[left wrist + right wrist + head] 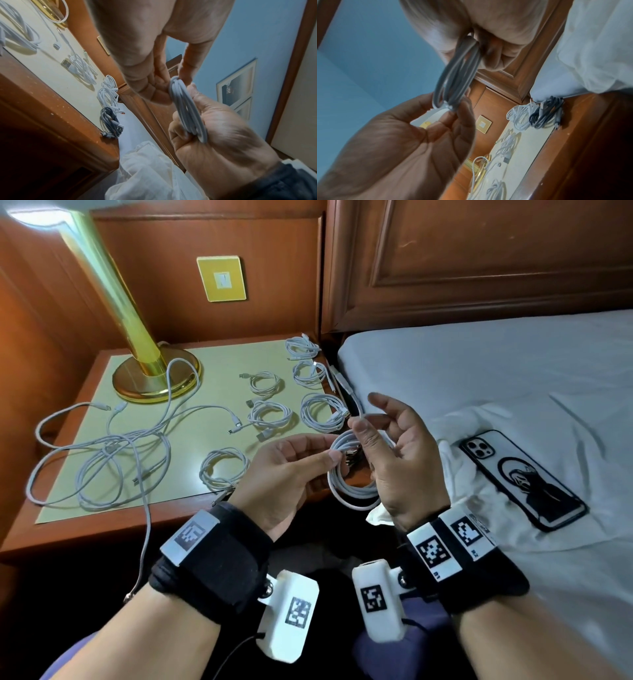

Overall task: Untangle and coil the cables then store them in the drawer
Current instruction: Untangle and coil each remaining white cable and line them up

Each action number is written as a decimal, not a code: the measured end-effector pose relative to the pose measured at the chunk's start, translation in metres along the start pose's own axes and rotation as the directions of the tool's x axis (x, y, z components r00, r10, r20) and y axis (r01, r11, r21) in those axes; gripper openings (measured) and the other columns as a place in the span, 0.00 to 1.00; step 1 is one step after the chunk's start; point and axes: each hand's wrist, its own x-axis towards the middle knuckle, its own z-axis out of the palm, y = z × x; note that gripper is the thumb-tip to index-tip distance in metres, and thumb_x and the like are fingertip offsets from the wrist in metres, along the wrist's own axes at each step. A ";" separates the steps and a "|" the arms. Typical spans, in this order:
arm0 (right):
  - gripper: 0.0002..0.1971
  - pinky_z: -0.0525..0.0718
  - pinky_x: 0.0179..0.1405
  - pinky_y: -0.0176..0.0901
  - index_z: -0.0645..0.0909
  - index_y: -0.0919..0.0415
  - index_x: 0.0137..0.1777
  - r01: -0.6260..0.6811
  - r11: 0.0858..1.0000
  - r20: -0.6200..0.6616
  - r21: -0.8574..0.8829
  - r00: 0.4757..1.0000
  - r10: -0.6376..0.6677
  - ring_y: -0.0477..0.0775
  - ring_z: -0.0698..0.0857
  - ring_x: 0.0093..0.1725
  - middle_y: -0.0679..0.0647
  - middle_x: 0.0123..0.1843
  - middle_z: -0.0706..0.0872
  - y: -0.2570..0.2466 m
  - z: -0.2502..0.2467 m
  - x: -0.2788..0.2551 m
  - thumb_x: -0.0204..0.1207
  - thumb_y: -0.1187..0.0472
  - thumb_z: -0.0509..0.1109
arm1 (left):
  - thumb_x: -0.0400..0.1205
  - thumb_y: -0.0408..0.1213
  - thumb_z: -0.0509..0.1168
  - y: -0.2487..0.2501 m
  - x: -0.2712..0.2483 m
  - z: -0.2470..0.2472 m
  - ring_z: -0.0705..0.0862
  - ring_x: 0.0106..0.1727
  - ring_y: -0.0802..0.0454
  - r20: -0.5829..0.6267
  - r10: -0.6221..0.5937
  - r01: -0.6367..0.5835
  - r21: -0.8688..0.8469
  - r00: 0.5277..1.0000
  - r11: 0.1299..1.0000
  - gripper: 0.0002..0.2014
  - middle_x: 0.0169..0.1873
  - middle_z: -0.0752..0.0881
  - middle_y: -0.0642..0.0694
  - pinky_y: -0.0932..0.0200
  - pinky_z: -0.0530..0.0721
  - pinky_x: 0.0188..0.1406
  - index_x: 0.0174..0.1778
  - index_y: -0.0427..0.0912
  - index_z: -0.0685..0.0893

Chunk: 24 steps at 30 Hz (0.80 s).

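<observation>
Both hands pinching white cable coil (349, 470), left hand (287, 477), right hand (400, 460)

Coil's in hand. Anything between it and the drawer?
Can't say: no drawer shows in any view. Both hands, left and right, hold the coil in the air past the nightstand's front right corner. The space under the coil is dark. A loose cable hangs over the front edge further left.

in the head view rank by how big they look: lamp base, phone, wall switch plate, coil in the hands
1. phone, nearer the camera
2. lamp base
3. coil in the hands, partly hidden
4. wall switch plate
</observation>
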 end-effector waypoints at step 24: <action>0.17 0.90 0.53 0.49 0.81 0.53 0.64 0.023 0.985 0.337 -0.172 0.941 0.037 0.55 0.91 0.51 0.50 0.61 0.88 -0.004 -0.010 0.001 0.77 0.65 0.75 | 0.84 0.30 0.67 0.010 -0.004 -0.013 0.84 0.34 0.52 -0.022 0.169 -0.158 0.258 0.985 0.953 0.13 0.30 0.86 0.46 0.57 0.86 0.39 0.38 0.45 0.92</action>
